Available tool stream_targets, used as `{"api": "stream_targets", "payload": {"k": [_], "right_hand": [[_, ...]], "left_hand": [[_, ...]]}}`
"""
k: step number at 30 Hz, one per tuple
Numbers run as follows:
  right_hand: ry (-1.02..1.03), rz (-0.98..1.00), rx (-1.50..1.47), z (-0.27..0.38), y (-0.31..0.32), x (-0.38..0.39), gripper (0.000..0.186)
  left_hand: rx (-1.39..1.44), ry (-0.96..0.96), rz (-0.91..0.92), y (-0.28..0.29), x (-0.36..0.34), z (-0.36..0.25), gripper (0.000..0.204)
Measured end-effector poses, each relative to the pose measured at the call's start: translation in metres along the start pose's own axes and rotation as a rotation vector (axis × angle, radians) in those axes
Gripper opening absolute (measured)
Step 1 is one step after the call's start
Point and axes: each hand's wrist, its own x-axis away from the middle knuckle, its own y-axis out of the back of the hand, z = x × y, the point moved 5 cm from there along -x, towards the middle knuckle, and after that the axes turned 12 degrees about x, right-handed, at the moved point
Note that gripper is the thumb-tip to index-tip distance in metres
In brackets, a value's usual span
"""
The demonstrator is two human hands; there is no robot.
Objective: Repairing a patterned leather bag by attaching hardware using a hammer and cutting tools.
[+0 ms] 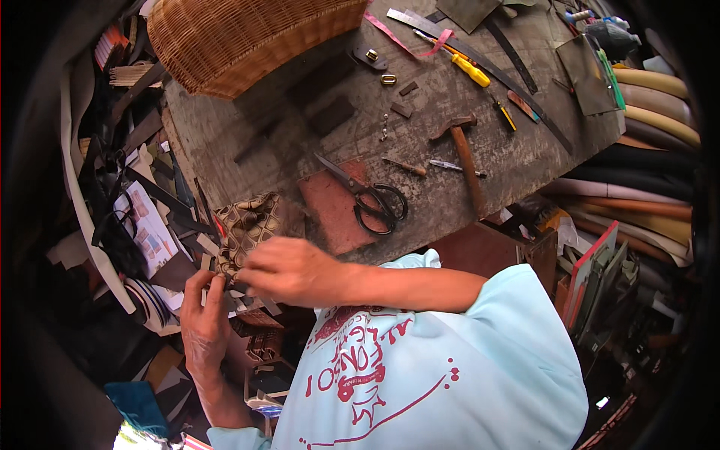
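Brown-and-tan patterned fabric (pixel 255 219) lies bunched over the near left corner of the worktable. My left hand (pixel 205 319) reaches up from below and pinches the fabric's near edge between thumb and fingers. Just to its right, my right hand (pixel 291 271) is closed, its fingertips curled close to the same edge and slightly blurred. What those right fingertips hold is hidden. Beyond my right forearm, black-handled scissors (pixel 375 206) rest partly over a reddish flat piece (pixel 330 202), blades pointing to the far left.
A wicker basket (pixel 255 45) stands at the table's far left. Right of the scissors lie a hammer (pixel 466 161), an awl (pixel 405 166) and a pen (pixel 450 166). Farther back are a yellow-handled screwdriver (pixel 470 70) and a metal ruler (pixel 420 26). Rolled materials (pixel 652 105) are stacked at right; scraps (pixel 146 217) crowd the left.
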Motion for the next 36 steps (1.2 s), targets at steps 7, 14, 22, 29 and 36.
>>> {"api": "stream_targets", "payload": {"k": [7,14,22,29,36], "right_hand": [[-0.692,-0.103,0.455,-0.194,0.101,0.123,0.011],[-0.537,0.066,0.579,-0.231,0.094,0.107,0.014],[-0.526,0.186,0.591,-0.233,0.109,0.109,0.011],[-0.520,0.161,-0.023,-0.090,0.057,0.017,0.020],[-0.132,0.167,-0.300,0.001,-0.007,-0.032,0.041]], "left_hand": [[0.146,0.048,-0.157,-0.005,0.015,0.010,0.053],[0.252,0.225,-0.413,-0.012,0.028,0.007,0.042],[0.541,0.226,-0.478,-0.020,0.031,0.007,0.038],[0.507,0.241,-0.528,-0.023,0.043,0.012,0.039],[0.563,0.228,-0.517,-0.025,0.039,0.016,0.039]]}}
